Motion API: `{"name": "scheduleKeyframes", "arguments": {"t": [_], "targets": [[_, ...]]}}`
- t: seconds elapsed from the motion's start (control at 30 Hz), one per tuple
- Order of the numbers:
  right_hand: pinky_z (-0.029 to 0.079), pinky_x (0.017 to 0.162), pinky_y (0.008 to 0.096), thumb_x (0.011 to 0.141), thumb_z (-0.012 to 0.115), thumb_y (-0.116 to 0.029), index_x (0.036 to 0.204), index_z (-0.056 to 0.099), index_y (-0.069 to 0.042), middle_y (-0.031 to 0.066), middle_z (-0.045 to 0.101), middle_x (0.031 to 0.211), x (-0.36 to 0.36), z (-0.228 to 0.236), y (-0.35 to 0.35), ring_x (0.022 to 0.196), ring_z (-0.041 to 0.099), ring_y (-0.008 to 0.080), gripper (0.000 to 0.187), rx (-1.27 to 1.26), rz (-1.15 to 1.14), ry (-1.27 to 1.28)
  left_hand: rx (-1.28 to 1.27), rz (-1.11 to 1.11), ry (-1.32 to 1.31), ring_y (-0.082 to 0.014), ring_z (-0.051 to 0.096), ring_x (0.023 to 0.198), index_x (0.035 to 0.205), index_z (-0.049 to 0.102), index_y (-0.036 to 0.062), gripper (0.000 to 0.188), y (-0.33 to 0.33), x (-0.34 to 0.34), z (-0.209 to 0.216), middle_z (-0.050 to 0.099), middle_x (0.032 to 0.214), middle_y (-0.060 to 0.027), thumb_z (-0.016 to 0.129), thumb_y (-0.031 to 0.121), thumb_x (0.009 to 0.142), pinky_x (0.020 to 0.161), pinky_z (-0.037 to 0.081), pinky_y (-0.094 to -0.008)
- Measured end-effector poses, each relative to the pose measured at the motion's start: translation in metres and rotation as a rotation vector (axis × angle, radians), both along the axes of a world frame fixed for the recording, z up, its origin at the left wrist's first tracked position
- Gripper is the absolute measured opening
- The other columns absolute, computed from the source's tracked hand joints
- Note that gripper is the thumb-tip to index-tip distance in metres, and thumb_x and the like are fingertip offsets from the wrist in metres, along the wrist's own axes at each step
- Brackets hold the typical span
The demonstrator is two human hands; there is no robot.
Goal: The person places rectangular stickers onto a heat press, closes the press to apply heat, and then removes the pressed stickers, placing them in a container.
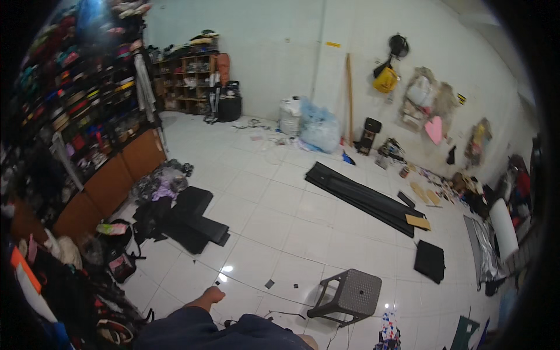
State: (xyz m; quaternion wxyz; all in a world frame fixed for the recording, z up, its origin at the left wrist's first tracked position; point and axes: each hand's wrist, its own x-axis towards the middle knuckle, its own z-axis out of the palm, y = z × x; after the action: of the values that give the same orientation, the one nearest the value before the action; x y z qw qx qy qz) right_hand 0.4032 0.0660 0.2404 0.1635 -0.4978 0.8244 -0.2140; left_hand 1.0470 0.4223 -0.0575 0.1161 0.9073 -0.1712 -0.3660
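Note:
My left hand (214,294) reaches out past dark blue clothing (233,333) at the lower edge. Its fingers look curled into a loose fist, and no object shows in it. Below it lies the white tiled floor (256,245), with small dark scraps (269,284) a little to the right. A grey-brown plastic stool (359,293) stands farther right, apart from the hand. My right hand does not show; a small patch of bare skin at the lower edge is too cut off to identify.
Folded black sheets (195,221) lie to the left, and a long black roll (361,198) to the right. Near it are a black folded piece (429,261) and a tan piece (417,222). Crowded shelves (76,99) line the left; bagged bundles (319,125) stand by the far wall.

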Motion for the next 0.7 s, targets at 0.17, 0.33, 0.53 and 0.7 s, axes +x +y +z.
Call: {"name": "scheduleKeyframes", "arguments": {"t": [0.17, 0.33, 0.53, 0.7], "targets": [[0.046, 0.083, 0.0418, 0.087, 0.060, -0.051, 0.119, 0.062, -0.003, 0.0173, 0.064, 0.109, -0.022, -0.001, -0.009, 0.096, 0.060, 0.0314, 0.057, 0.003, -0.051, 0.029, -0.046, 0.158, 0.251, -0.0276, 0.068, 0.070, 0.076, 0.070, 0.0020, 0.034, -0.007, -0.069, -0.021, 0.070, 0.079, -0.0151, 0.063, 0.035, 0.083, 0.067, 0.053, -0.0403], [0.045, 0.088, 0.0425, 0.086, 0.060, -0.054, 0.122, 0.060, -0.003, 0.0183, 0.063, 0.115, -0.062, -0.010, -0.009, 0.103, 0.059, 0.0331, 0.062, 0.008, -0.166, 0.046, -0.173, -0.904, 0.004, -0.0289, 0.067, 0.078, 0.104, 0.070, 0.0068, 0.036, 0.008, -0.097, -0.016, 0.068, 0.077, -0.0165, 0.067, 0.036, 0.083, 0.065, 0.050, -0.0406], [0.044, 0.095, 0.0433, 0.085, 0.061, -0.057, 0.127, 0.059, -0.003, 0.0196, 0.061, 0.122, -0.185, -0.052, 0.073, 0.111, 0.057, 0.0352, 0.068, -0.010, -0.539, 0.065, 0.280, -0.502, 0.271, -0.0266, 0.069, 0.078, 0.112, 0.068, 0.0123, 0.038, -0.014, -0.050, -0.002, 0.072, 0.086, -0.0100, 0.063, 0.037, 0.084, 0.071, 0.054, -0.0413], [0.043, 0.100, 0.0440, 0.085, 0.061, -0.059, 0.130, 0.057, -0.003, 0.0207, 0.059, 0.128, -0.337, -0.120, 0.206, 0.118, 0.056, 0.0370, 0.073, -0.105, -0.764, 0.214, 0.435, -1.300, 0.014, -0.0268, 0.068, 0.098, 0.124, 0.060, 0.0119, 0.041, -0.106, -0.029, -0.019, 0.070, 0.109, -0.0081, 0.059, 0.032, 0.089, 0.078, 0.054, -0.0417]]}}
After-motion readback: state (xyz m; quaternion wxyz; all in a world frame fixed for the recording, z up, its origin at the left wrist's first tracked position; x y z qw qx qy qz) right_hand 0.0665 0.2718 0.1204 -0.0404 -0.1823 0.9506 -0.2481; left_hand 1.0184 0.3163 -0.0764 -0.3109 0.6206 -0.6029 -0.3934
